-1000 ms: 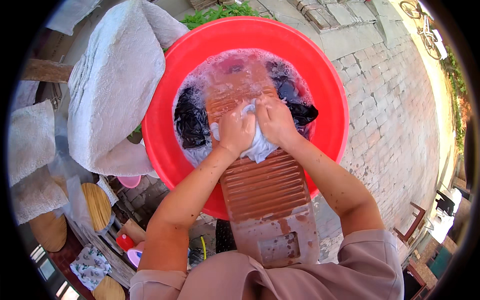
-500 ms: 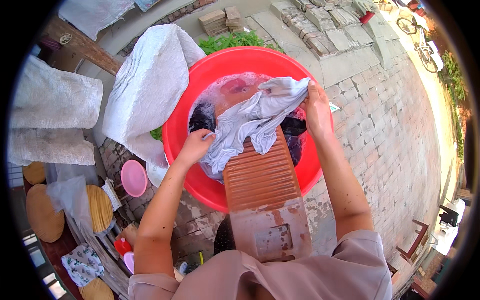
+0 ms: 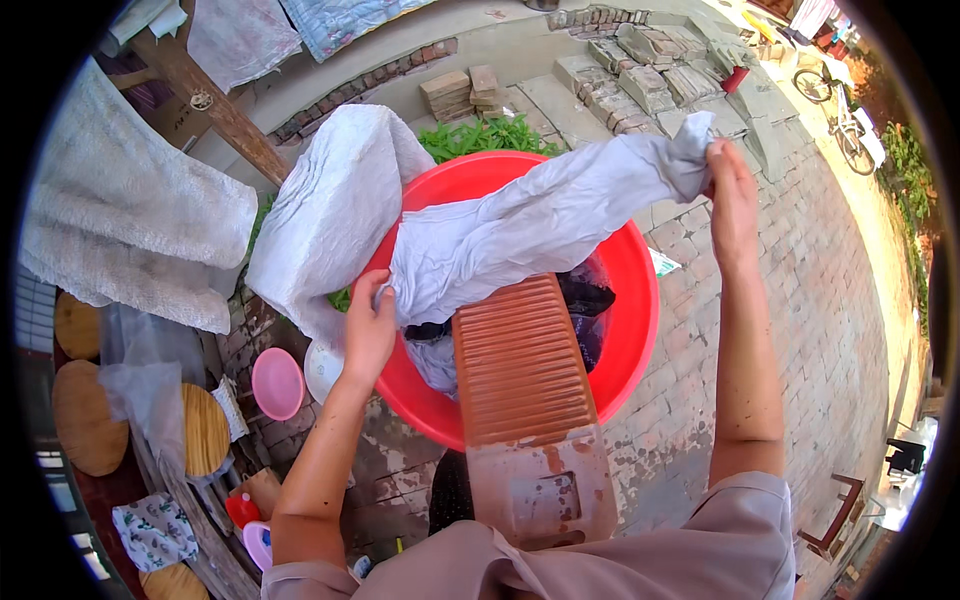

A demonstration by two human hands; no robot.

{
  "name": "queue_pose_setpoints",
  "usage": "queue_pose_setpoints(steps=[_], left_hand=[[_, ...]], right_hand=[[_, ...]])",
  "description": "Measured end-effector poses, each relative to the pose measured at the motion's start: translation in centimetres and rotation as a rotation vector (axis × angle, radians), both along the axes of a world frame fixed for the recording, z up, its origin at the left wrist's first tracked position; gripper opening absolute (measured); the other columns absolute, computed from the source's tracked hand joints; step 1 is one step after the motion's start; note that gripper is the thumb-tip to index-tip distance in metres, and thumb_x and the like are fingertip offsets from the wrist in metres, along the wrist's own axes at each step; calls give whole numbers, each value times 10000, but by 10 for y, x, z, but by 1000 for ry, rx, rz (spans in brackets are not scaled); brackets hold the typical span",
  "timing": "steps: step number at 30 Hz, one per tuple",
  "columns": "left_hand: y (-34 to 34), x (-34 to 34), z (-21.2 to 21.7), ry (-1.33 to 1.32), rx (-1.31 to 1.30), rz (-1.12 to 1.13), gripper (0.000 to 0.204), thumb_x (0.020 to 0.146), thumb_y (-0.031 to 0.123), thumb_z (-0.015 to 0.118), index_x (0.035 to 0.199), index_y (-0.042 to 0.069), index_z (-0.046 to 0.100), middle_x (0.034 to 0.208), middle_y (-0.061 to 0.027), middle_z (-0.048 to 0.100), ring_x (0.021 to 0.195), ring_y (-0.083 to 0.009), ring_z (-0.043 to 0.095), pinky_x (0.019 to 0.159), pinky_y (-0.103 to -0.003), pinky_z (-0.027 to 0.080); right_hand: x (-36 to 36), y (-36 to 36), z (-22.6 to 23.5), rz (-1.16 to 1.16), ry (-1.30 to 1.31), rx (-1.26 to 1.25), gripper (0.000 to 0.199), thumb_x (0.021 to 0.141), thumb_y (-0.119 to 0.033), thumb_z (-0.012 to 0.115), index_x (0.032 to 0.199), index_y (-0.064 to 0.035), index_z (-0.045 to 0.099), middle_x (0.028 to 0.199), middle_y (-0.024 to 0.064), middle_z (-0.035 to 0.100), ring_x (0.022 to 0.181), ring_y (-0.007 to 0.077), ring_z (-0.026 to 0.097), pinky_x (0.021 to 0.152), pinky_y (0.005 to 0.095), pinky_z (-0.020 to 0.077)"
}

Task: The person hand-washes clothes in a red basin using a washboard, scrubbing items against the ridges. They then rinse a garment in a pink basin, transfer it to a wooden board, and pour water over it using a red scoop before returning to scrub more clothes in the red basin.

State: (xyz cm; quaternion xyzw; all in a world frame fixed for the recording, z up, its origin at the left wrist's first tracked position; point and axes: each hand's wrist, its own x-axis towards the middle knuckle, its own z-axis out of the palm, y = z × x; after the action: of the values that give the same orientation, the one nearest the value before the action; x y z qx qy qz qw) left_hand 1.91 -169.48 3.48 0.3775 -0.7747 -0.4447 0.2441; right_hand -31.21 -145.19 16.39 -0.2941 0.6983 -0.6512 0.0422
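A wet, pale grey-white garment is stretched between my two hands above a large red tub. My left hand pinches its lower left end over the tub's left rim. Raised higher and beyond the right rim, my right hand grips the other end, which is bunched up. Under the cloth, a brown ridged washboard leans in the tub, its smooth lower end toward my body. Dark wet clothes lie in the tub to the right of the board. The garment hides much of the tub's inside.
Left of the tub hangs a thick white cloth, with another white towel farther left. A pink basin and round wooden boards sit at the lower left. Stacked bricks and green plants are behind the tub.
Both hands have moved apart, my right hand up and to the right. The garment, bunched over the washboard before, is now lifted and spread out. The view has shifted slightly.
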Motion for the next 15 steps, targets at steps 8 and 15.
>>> queue_pose_setpoints(steps=[8, 15], left_hand=[[-19, -108, -154, -528, -171, -203, 667, 895, 386, 505, 1419, 30, 297, 1446, -249, 303, 1346, -381, 284, 1081, -423, 267], [-66, -145, -165, -717, -181, 123, 549, 722, 335, 610, 1165, 12, 574, 1189, -237, 561, 1135, -337, 525, 959, -434, 408]], right_hand=[[21, -68, -302, 242, 307, 904, 504, 896, -378, 522, 1279, -53, 491, 1320, 242, 456, 1230, 388, 428, 1022, 444, 353], [5, -112, -330, -13, 7, 842, 566, 845, -471, 594, 1176, -13, 569, 1156, 244, 585, 1097, 371, 548, 927, 408, 428]])
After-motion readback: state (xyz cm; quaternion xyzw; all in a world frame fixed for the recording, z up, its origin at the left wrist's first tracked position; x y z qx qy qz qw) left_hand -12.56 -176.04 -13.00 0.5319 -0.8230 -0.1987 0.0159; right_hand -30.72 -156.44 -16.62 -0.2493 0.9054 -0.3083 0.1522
